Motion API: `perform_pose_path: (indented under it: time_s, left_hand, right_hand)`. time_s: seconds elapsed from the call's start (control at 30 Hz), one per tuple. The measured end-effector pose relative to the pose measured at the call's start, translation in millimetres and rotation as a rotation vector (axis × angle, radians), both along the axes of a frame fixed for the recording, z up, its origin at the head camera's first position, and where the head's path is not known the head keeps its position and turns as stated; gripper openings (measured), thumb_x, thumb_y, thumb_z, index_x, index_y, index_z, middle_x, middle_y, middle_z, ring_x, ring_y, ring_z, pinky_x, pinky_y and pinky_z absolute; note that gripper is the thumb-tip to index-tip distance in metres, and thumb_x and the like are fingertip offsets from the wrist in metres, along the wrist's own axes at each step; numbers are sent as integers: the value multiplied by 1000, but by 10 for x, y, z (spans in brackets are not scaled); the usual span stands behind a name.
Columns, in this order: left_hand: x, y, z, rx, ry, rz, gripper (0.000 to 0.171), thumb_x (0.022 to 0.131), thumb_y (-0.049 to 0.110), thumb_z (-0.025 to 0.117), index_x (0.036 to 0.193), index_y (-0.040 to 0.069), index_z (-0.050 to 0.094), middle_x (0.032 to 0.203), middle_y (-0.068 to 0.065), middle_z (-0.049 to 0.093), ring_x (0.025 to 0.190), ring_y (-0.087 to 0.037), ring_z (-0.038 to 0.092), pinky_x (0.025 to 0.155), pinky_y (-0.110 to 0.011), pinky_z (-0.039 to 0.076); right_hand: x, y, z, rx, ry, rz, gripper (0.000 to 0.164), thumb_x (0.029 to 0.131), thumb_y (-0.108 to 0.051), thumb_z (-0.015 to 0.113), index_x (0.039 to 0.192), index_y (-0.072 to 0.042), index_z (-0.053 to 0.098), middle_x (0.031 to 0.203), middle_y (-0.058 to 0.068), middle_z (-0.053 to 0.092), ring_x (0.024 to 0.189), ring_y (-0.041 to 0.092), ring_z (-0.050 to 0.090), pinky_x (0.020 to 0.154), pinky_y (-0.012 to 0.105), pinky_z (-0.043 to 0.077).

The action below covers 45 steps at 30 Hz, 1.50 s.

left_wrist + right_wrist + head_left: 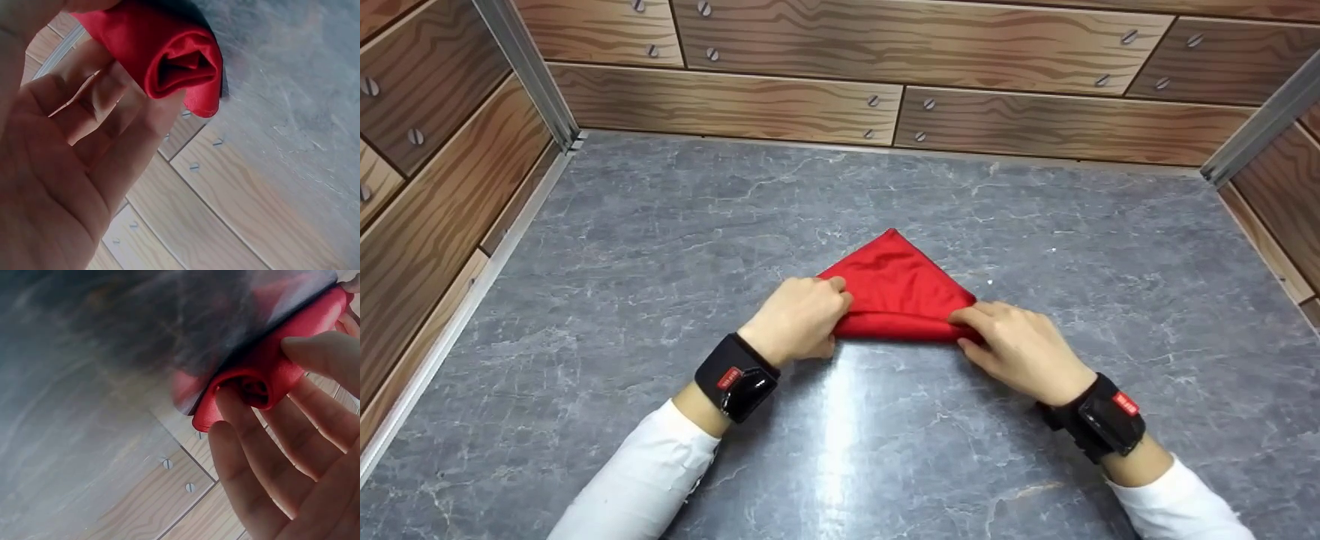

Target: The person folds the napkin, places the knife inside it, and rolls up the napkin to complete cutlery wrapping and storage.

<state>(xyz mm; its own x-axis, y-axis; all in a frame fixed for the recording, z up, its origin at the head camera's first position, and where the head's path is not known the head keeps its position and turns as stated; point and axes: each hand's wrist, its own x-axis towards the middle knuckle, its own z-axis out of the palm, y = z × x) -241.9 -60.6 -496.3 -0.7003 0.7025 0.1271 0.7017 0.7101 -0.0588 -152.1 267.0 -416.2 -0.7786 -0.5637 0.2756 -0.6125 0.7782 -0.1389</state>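
A red cloth [896, 274] lies mid-table in the head view, its far part a flat triangle pointing away and its near edge rolled into a tube. The left hand [802, 319] grips the tube's left end between thumb and curled fingers. At the right end, the right hand [1016, 345] holds the roll, thumb on the near side and fingers over the top. Seen from the left wrist, the rolled cloth [169, 62] shows a spiral of layers at its open end. From the right wrist, the thumb presses the roll [275, 371] while fingers lie against its other side.
The grey marbled tabletop [675, 225] stretches around the cloth. Wood-patterned panels [780, 105] with printed screws wall it in at the back and both sides. Black bands [739, 379] wrap both wrists, below white sleeves.
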Motion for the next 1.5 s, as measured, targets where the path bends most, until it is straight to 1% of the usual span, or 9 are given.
perform_pose_path:
  time_s: [0.23, 0.33, 0.47, 0.57, 0.63, 0.83, 1.13, 1.37, 1.5]
  left_hand:
    - [22, -36, 72, 41, -108, 26, 35, 79, 34, 98, 102, 16, 79, 101, -5, 75, 81, -30, 77, 76, -51, 71]
    - [116, -38, 240, 98, -185, 37, 27, 77, 26, 95, 92, 15, 75, 90, -2, 71, 75, -25, 69, 72, -50, 67]
    - [341, -33, 680, 154, -321, 48, 14, 80, 13, 87, 85, 11, 74, 74, 2, 57, 69, -19, 55, 67, -43, 58]
    - [473, -36, 933, 167, -381, 52, 10, 84, 8, 84, 91, 6, 76, 75, 3, 52, 71, -18, 51, 68, -40, 53]
    - [508, -42, 987, 175, -384, 48, 17, 85, 6, 82, 101, 5, 78, 79, 1, 58, 73, -18, 53, 71, -41, 56]
    - [507, -53, 987, 221, -406, 70, 33, 90, 5, 80, 121, 5, 71, 97, -12, 78, 79, -22, 62, 83, -52, 68]
    - [484, -41, 951, 216, -412, 121, 12, 98, 15, 77, 105, 11, 67, 85, 2, 60, 78, -18, 57, 76, -50, 63]
    - [217, -86, 486, 198, -316, 92, 19, 105, 31, 82, 104, 17, 70, 94, 1, 70, 82, -18, 65, 77, -49, 65]
    - [293, -78, 630, 213, -331, 89, 14, 106, 26, 80, 104, 14, 73, 103, -5, 70, 90, -24, 69, 83, -55, 66]
  right_hand:
    - [-25, 20, 25, -27, -71, 27, 30, 101, 0, 84, 131, -2, 83, 115, 18, 87, 101, 38, 85, 84, 59, 71]
    - [-32, 29, 30, -39, -111, 31, 28, 103, 1, 81, 131, -1, 83, 115, 18, 86, 100, 38, 84, 86, 60, 70]
    - [-45, 43, 32, -62, -180, 26, 26, 106, 1, 77, 131, -1, 82, 120, 17, 86, 106, 37, 85, 93, 61, 69]
    - [-63, 47, 27, -85, -223, 18, 23, 108, 0, 74, 131, -1, 80, 121, 15, 86, 107, 33, 84, 94, 60, 68]
    - [-74, 49, 17, -97, -235, 12, 21, 109, 0, 74, 129, -1, 78, 118, 13, 85, 104, 29, 81, 93, 57, 68]
    - [-67, 39, -18, -132, -210, -23, 14, 109, 0, 75, 122, -5, 76, 113, 6, 79, 99, 23, 75, 90, 53, 66]
    - [-15, -12, 5, -120, -189, -113, 12, 109, -3, 77, 120, -7, 80, 114, 8, 78, 96, 26, 75, 83, 56, 66]
    - [-28, -13, 5, -136, -187, -129, 11, 109, -5, 78, 120, -8, 80, 114, 9, 82, 97, 28, 78, 84, 58, 66]
    - [-26, -32, -3, -142, -168, -155, 11, 108, -5, 80, 119, -6, 79, 115, 12, 83, 96, 31, 79, 82, 60, 66]
